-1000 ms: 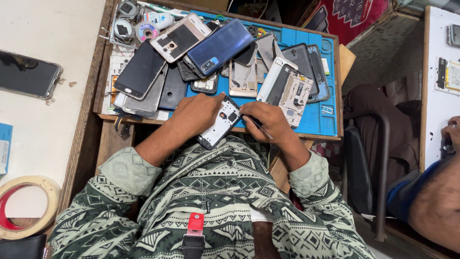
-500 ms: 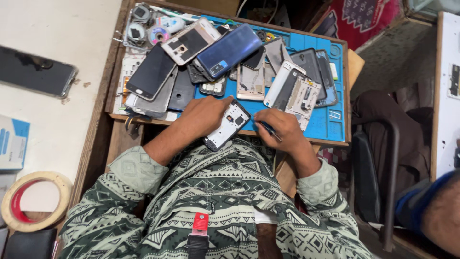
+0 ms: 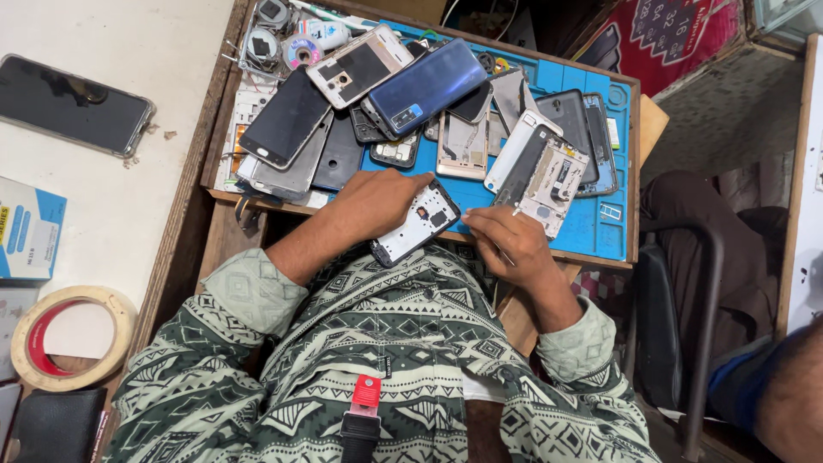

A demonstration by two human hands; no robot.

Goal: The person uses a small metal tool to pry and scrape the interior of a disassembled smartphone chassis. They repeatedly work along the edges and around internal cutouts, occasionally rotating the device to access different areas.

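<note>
An opened phone (image 3: 417,223), its back cover removed and its pale inner frame exposed, is gripped in the left hand (image 3: 369,204) at the near edge of the blue mat (image 3: 591,231), tilted with its camera end pointing away from the body. The right hand (image 3: 501,240) is closed around a thin tool (image 3: 482,233), apparently a small screwdriver, whose tip is held just beside the phone's right edge. By this showing the phone is already stripped of its back, while work on its inner frame appears to be only under way; which screws are out cannot be told. Other phones, screens and frames (image 3: 549,176) are piled across the far half of the mat, and a roll of tape (image 3: 64,336) lies on the white table at the left
</note>
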